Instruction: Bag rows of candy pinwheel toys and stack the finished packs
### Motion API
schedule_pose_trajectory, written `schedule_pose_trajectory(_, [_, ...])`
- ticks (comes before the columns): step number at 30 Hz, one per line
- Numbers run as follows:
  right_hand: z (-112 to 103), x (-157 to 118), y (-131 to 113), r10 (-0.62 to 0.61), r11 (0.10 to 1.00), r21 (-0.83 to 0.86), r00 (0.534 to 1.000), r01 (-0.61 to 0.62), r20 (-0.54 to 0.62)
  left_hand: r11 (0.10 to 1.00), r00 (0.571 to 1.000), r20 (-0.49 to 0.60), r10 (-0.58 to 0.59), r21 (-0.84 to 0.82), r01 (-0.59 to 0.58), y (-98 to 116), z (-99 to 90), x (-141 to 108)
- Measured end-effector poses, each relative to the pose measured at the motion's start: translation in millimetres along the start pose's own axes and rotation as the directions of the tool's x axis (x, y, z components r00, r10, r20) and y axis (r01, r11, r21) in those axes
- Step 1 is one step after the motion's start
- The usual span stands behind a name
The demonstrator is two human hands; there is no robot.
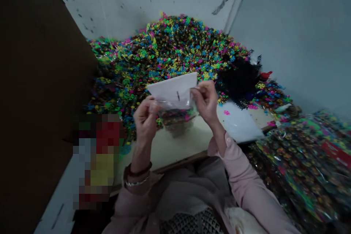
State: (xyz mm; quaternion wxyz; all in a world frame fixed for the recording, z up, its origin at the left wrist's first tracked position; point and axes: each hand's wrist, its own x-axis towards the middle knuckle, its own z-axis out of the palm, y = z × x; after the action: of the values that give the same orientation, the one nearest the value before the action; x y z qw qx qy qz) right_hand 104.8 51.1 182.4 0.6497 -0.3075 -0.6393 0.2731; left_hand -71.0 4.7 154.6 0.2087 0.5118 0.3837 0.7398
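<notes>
A clear plastic bag (177, 122) with small coloured pieces in its lower part hangs between my two hands, above the pale tabletop. My left hand (146, 115) pinches the bag's left upper edge, and my right hand (205, 98) pinches its right upper edge. At the top of the bag shows a white card or paper sheet (175, 86) with a small dark mark; I cannot tell whether it is inside the bag or behind it. Right behind my hands rises a big heap of small green, yellow, pink and blue plastic pieces (175, 51).
To the right lie a stack of white plastic sheets or bags (241, 124) and a black mesh bundle (236, 78). Filled clear bags (298, 157) are piled at lower right. A dark brown panel (41, 80) stands at left, and a pale wall (131, 3) closes the back.
</notes>
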Motion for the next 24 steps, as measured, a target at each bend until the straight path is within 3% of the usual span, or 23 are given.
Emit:
schedule_pose_trajectory(3, [14.3, 1.5, 1.0, 0.1, 0.97, 0.208, 0.984, -0.129, 0.145, 0.964, 0.971, -0.124, 0.204, 0.196, -0.178, 31.3, -11.1, -4.5])
schedule_pose_trajectory(5, [13.3, -3.4, 8.9, 0.166, 0.915, 0.33, 0.962, -0.232, 0.216, 0.893, 0.941, -0.01, 0.339, 0.319, -0.318, 47.3, -8.2, -19.2])
schedule_pose_trajectory(7, [2.8, -13.7, 22.3, 0.231, 0.851, 0.41, 0.935, -0.329, 0.27, 0.812, 0.901, 0.225, 0.371, 0.393, -0.432, 53.1, 4.2, -41.6])
schedule_pose_trajectory(10, [-25.5, -36.1, 51.8, 0.378, 0.763, 0.431, 0.874, -0.481, 0.307, 0.729, 0.826, 0.479, 0.298, 0.444, -0.52, 35.8, 35.5, -81.2])
schedule_pose_trajectory(15, [-87.4, -75.0, 102.0, 0.707, 0.544, 0.38, 0.653, -0.748, 0.271, 0.703, 0.791, 0.603, 0.105, 0.518, -0.488, -36.8, 90.6, -143.5])
schedule_pose_trajectory(17, [-111.0, -88.3, 115.4, 0.755, 0.499, 0.36, 0.6, -0.788, 0.266, 0.694, 0.752, 0.659, 0.004, 0.54, -0.476, -63.2, 106.2, -164.6])
schedule_pose_trajectory(19, [-130.1, -100.0, 125.6, 0.803, 0.478, 0.245, 0.533, -0.844, 0.268, 0.678, 0.685, 0.723, -0.094, 0.55, -0.488, -79.1, 116.3, -180.7])
schedule_pose_trajectory(22, [-152.7, -112.3, 136.5, 0.865, 0.445, 0.005, 0.431, -0.896, 0.257, 0.686, 0.546, 0.819, -0.177, 0.501, -0.528, -73.2, 119.6, -186.5])
schedule_pose_trajectory(24, [-172.2, -115.3, 137.0, 0.873, 0.457, -0.068, 0.433, -0.887, 0.225, 0.761, 0.45, 0.879, -0.159, 0.4, -0.511, -47.1, 113.3, -174.1])
